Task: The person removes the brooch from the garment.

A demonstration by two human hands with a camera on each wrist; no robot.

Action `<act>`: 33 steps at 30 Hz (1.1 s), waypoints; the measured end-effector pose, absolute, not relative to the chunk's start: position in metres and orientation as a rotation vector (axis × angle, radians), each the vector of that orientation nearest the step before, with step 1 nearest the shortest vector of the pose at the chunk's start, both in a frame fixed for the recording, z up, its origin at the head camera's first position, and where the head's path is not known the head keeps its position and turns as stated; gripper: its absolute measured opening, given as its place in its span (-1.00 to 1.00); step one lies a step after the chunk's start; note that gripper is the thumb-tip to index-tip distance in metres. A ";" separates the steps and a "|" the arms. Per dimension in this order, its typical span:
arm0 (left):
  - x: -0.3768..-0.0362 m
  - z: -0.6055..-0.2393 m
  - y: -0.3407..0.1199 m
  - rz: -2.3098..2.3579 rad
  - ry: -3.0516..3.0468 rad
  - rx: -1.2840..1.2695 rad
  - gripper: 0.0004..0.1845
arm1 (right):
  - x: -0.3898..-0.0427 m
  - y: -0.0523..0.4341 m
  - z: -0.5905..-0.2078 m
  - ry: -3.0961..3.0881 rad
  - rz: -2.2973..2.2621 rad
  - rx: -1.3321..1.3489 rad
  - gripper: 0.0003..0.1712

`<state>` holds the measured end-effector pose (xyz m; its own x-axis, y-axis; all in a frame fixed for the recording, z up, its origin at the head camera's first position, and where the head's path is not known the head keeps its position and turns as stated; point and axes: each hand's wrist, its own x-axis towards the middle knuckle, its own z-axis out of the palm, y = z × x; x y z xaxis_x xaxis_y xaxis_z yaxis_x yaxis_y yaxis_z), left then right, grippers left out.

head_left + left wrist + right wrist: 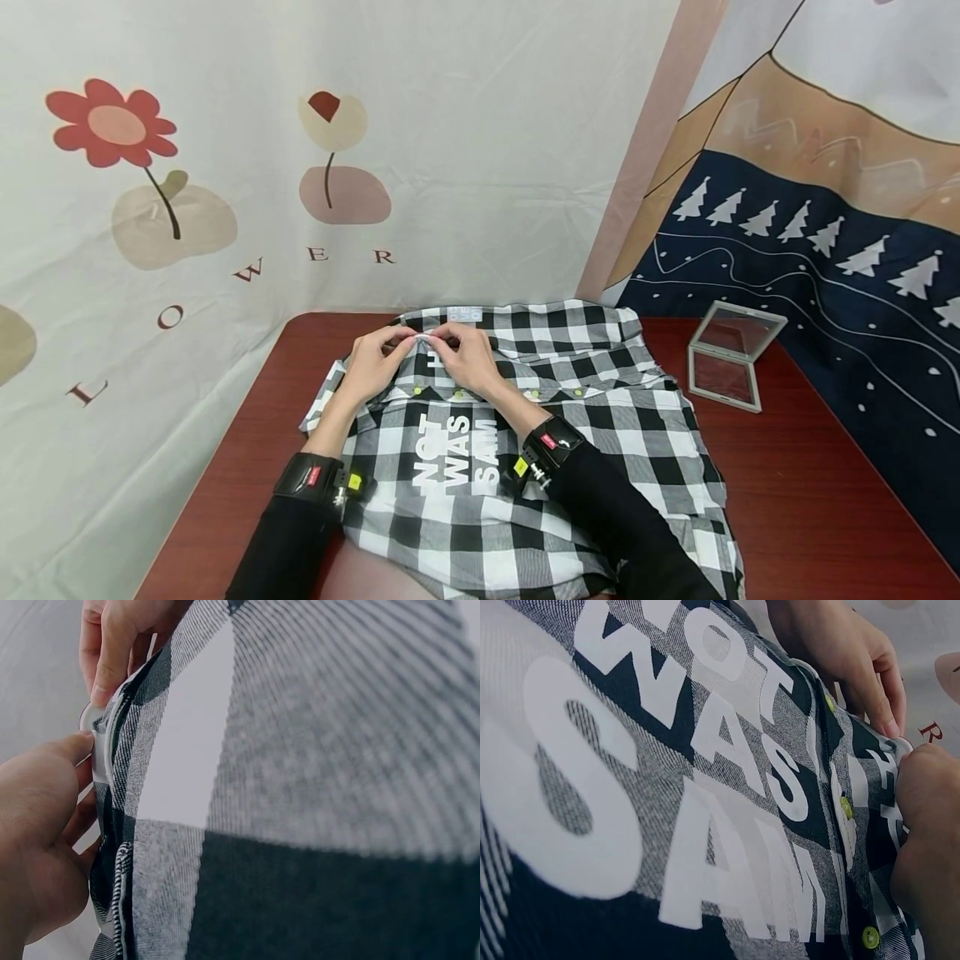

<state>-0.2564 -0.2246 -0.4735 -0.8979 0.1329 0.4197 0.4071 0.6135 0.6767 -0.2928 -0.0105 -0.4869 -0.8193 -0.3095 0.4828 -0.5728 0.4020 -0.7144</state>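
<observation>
Both hands meet at the shirt's (525, 417) collar end: left hand (372, 365) and right hand (468, 358) each pinch the fabric edge between fingertips. The checked shirt lies spread across the table's (810, 500) middle, a clear case (731, 354) near the right edge.

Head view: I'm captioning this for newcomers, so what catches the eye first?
A black-and-white checked shirt with big white lettering lies spread across the middle of the dark red table. At its far edge the left hand and right hand pinch the cloth together. A clear square case stands open to the right.
</observation>
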 end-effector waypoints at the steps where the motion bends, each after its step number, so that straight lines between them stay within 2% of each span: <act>1: -0.256 -0.474 -0.225 -1.169 -2.511 -0.437 -0.78 | -0.293 -0.010 -0.487 -2.387 1.379 0.776 -0.86; 11: -0.256 -0.475 -0.226 -1.127 -2.488 -0.458 -0.81 | -0.293 -0.007 -0.483 -2.382 1.310 0.903 -0.83; 23: -0.255 -0.467 -0.223 -0.978 -2.448 -0.560 -0.85 | -0.298 0.004 -0.464 -2.454 1.060 1.052 -0.67; 33: -0.255 -0.458 -0.221 -0.802 -2.525 -0.586 -0.82 | -0.300 0.001 -0.442 -2.500 0.588 1.184 -0.74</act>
